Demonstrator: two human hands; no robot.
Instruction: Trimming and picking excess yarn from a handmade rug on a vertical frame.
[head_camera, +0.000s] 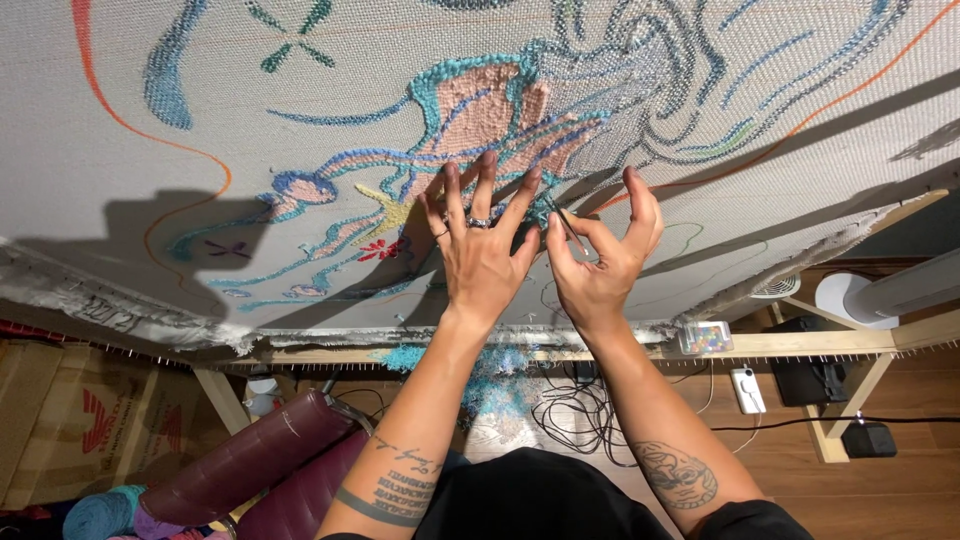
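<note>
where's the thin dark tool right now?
In the head view, the thin dark metal tool is pinched in the right hand, just right of centre, against the stretched grey tufting cloth, beside the left hand.

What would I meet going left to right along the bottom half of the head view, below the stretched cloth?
Cardboard box → teal yarn ball → maroon chair → left hand → right hand holding thin scissors → white charger → black box.

brown cardboard box (70, 420) with red printed marks stands bottom left, under the frame.
</note>
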